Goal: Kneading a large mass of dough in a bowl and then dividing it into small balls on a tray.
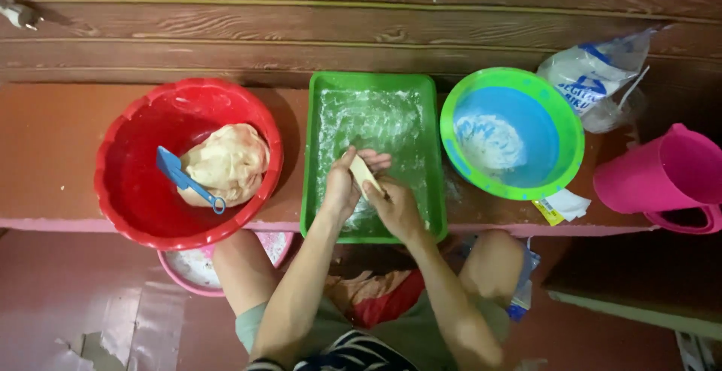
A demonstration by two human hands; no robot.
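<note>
Two hands at work over floured green tray [374,89] on reddish tabletop [45,145]. Shaping step in hand, by judgement. Red basin [120,190]: soft pale dough mass [226,162], blue plastic spatula [184,177]. Left hand [342,187] and right hand [395,207], fingers pinching small dough strip [365,174] above tray. Next: gentle, even pressure.

At frame centre we see the tray [374,92] on the ledge [53,145]. Left of it sits a basin [128,190] holding dough [229,162] and a scoop [180,175]; right, a bowl [568,130], then a jug [662,175]; a bag [594,77] lies upper right.
</note>
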